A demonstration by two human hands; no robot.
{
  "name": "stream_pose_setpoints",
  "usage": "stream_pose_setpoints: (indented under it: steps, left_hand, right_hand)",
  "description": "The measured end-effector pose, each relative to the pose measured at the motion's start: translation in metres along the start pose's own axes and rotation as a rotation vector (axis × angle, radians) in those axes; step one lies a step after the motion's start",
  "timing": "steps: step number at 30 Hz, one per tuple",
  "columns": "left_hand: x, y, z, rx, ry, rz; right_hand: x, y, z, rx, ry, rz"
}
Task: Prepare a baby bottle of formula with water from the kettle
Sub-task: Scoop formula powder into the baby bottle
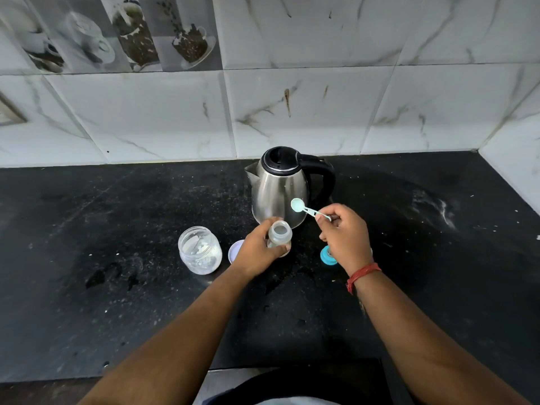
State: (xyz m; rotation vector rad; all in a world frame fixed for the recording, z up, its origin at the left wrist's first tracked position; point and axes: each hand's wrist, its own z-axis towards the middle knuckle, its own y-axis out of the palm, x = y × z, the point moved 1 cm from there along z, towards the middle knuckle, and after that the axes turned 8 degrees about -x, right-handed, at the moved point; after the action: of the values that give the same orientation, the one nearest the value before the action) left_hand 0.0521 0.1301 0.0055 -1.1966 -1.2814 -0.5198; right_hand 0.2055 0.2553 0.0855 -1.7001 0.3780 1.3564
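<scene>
The bottle point(280, 235) stands open-mouthed on the table point(409, 287) just in front of the kettle point(279, 188), near the middle of the view. The left hand point(260, 249) wraps round its lower body, fingers curled, steadying it upright. At about two o'clock from the bottle's mouth, the right hand point(342, 232) pinches the handle of a pale green scoop point(298, 205) between thumb and fingers, with the bowl raised and tipped toward the camera, above and just right of the neck.

The step in hand looks like dosing the formula: the scoop is either arriving with powder or leaving after a tip. The bowl seems to have little or nothing in it, though at this size I cannot be sure. If more powder is wanted, the next move calls for carrying the scoop across to the jar point(200, 249) at nine o'clock from the bottle, dipping, and returning level over the narrow neck while the left hand holds the bottle steady. Otherwise the scoop goes down and the teat ring goes on.

Counted: one bottle, one scoop, one kettle, one open jar with white powder clinging to its walls, one pale lid point(235, 249) lying between jar and bottle, and one teal ring point(325, 254) at three o'clock from the bottle, half hidden behind the right hand. Two hands, both occupied.
</scene>
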Motion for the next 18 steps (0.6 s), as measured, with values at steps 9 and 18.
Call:
stream_pose_setpoints:
  steps: [9,18]
  left_hand:
    - [-0.010,0.030,0.010,-0.099,-0.019,0.002]
    - [-0.006,0.012,0.000,-0.030,-0.035,0.003]
  right_hand:
    - [0.024,-0.013,-0.011,0.000,0.135,0.016]
    - [0.014,0.000,-0.008,-0.038,0.120,0.070]
